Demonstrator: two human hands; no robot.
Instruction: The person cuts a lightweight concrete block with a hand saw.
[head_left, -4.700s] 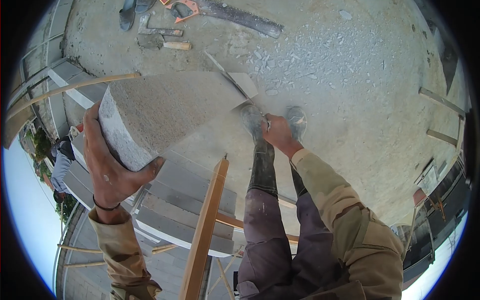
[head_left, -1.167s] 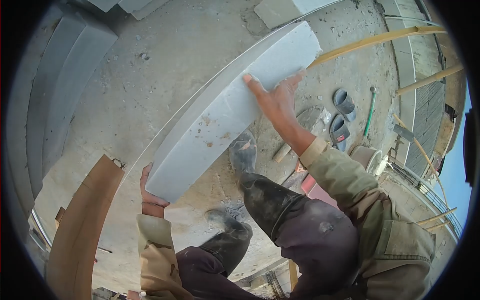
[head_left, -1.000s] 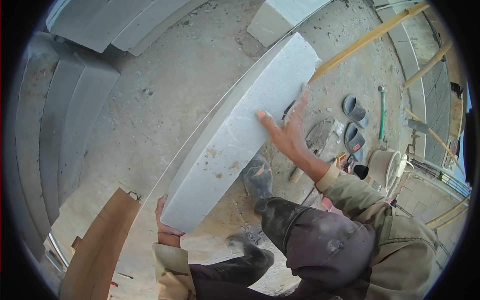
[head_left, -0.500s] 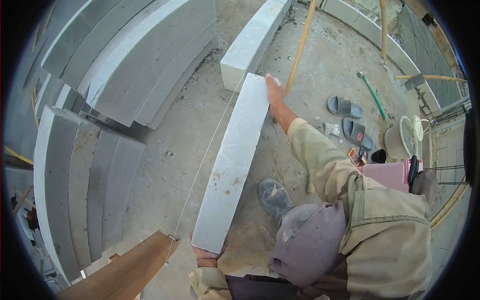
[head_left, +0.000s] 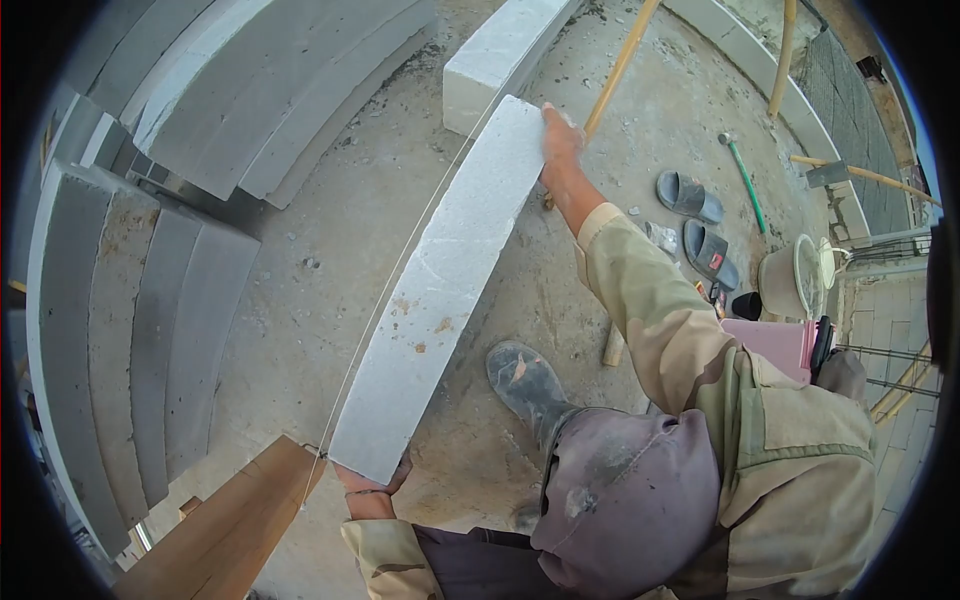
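Note:
A long pale grey concrete block (head_left: 435, 275) lies slantwise between my two hands, with brown specks on its upper face. My right hand (head_left: 563, 145) grips its far end, the thumb showing along the side edge and the other fingers partly hidden. Under the near end, my left hand (head_left: 375, 478) is wrapped round the corner, its fingers largely covered by the block. A thin white string (head_left: 372, 325) runs close along the block's left edge, down to a wooden plank (head_left: 235, 515). Just beyond the far end stands another concrete block (head_left: 500, 75).
Stacked concrete blocks (head_left: 150, 320) stand at left, with more slabs (head_left: 300, 90) above. My boot (head_left: 520, 380) is on the concrete floor. To the right are sandals (head_left: 690, 195), a green-handled hammer (head_left: 745, 175), a bucket (head_left: 785, 280), a pink container (head_left: 770, 345) and a bamboo pole (head_left: 620, 70).
The held block has shifted toward the string, its near end moving left and its far end upward in view. Both hands moved with it. The camera view has shifted too.

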